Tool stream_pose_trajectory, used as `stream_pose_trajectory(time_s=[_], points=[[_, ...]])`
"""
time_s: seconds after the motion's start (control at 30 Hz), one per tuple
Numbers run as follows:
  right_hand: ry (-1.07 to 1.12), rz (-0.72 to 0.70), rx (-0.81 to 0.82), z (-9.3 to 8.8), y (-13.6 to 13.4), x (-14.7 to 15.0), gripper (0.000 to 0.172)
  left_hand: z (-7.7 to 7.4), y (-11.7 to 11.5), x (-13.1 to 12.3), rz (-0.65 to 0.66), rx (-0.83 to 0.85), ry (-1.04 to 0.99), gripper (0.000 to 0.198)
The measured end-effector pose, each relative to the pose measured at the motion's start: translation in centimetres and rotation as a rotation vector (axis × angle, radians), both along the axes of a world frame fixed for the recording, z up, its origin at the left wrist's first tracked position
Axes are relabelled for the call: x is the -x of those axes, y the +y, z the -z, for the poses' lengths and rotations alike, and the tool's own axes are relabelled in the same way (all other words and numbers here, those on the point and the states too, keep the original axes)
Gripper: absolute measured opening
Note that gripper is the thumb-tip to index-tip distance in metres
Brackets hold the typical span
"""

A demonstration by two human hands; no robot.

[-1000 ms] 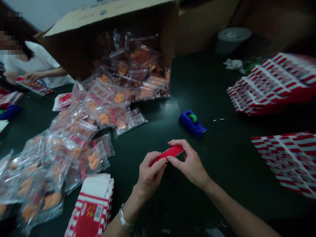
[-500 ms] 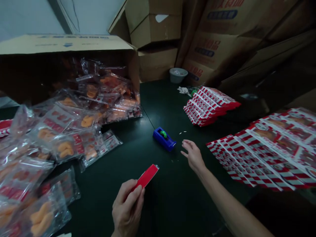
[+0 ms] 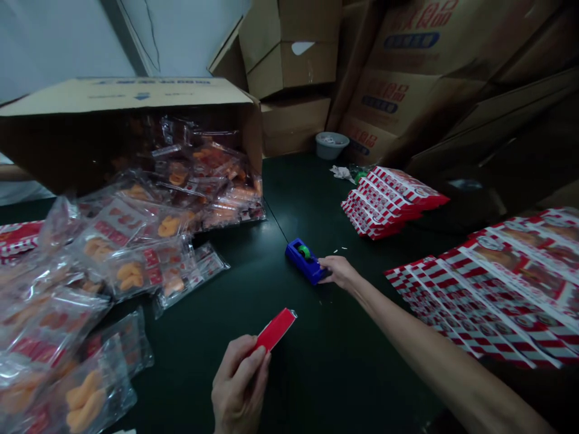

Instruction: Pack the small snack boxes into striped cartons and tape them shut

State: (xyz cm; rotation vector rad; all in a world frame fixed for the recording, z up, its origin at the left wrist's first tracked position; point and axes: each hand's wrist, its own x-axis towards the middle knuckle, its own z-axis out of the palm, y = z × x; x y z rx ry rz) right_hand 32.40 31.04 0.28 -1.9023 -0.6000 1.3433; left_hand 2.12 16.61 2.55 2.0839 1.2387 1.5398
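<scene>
My left hand (image 3: 240,383) is closed around a narrow red box (image 3: 277,330), thumb on its near side, and the far tip points up and right. Something clear and shiny shows at that tip. My right hand (image 3: 337,271) is at the cutter end of a blue tape dispenser (image 3: 301,259), its fingers pressed together where the tape comes off. The tape itself is too small to make out there. A green roll (image 3: 304,251) sits in the dispenser, which rests on the dark table (image 3: 253,271).
Clear packets of orange pieces (image 3: 131,274) spill from an open carton (image 3: 256,144) on the left. Red-and-white printed boxes lie in a smaller stack (image 3: 389,196) and a larger stack (image 3: 497,289) on the right. A grey bowl (image 3: 332,144) stands before stacked cartons (image 3: 296,123).
My right hand has moved left onto the end of the tape dispenser, and its fingers have closed. My left hand still holds the red box. The view has shifted slightly.
</scene>
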Motion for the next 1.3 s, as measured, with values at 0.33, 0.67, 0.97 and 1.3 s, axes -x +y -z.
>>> stream_pose_trajectory(time_s=[0.33,0.67,0.97,1.3], points=[[0.053,0.168,-0.282,1.0,-3.5,0.4,0.025,0.2,-0.1,0.1,-0.014,0.004,0.034,0.020],[0.173,0.176,-0.241,1.3,-6.0,1.6,0.017,0.3,-0.2,0.3,-0.006,0.010,0.016,0.017],[0.208,0.192,-0.135,2.6,-7.1,2.1,0.009,0.4,0.1,0.4,-0.014,0.006,0.028,0.016],[0.004,0.201,0.125,3.0,-5.6,3.0,0.018,-0.5,0.3,-0.2,-0.038,0.033,-0.040,0.019]])
